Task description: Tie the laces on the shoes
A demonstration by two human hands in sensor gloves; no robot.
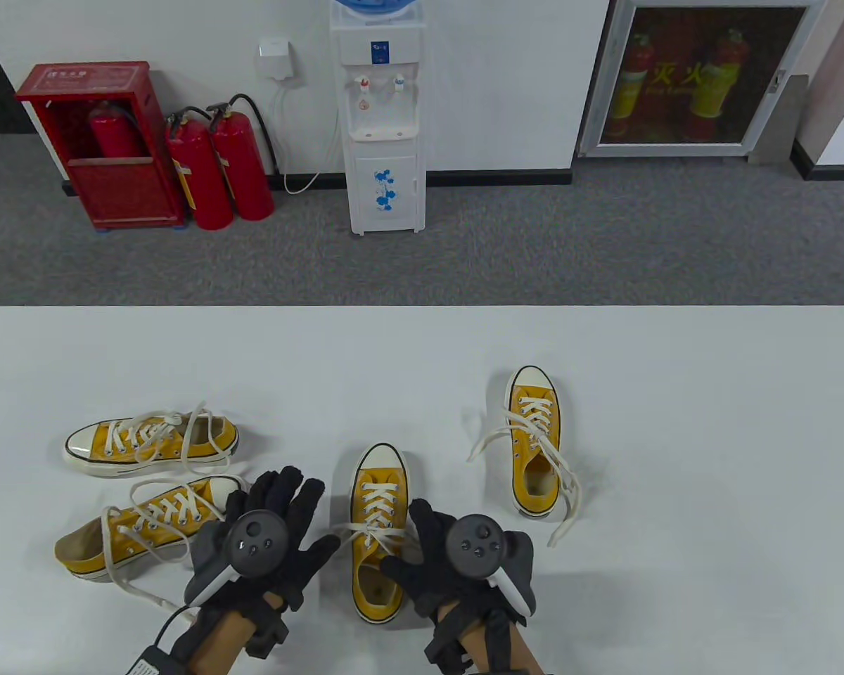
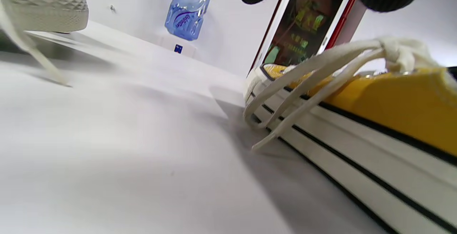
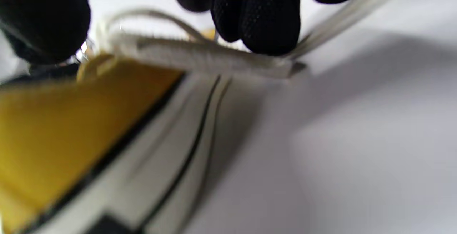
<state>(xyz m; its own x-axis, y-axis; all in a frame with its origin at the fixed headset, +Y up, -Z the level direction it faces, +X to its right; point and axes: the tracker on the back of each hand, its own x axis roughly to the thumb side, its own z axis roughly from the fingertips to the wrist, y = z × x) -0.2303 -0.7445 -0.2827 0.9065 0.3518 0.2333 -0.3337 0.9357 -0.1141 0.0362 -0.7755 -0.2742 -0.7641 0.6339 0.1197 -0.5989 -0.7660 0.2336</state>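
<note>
Both hands rest on the desk point(image 1: 422, 351) on either side of the middle shoe point(image 1: 378, 531). The left hand point(image 1: 264, 538) lies with fingers spread and straight, holding nothing. The right hand point(image 1: 457, 555) also shows fingers extended; its wrist view is blurred, so whether its fingertips point(image 3: 271, 23) pinch the lace point(image 3: 214, 57) beneath them I cannot tell. Four yellow shoes lie on the desk: two on their sides at the left point(image 1: 151, 439) point(image 1: 148, 524), the middle one upright between the hands, a fourth point(image 1: 534, 439) upright to the right with loose laces. The red cabinet point(image 1: 105, 144) on the floor holds one extinguisher; two extinguishers point(image 1: 218, 169) stand beside it.
</note>
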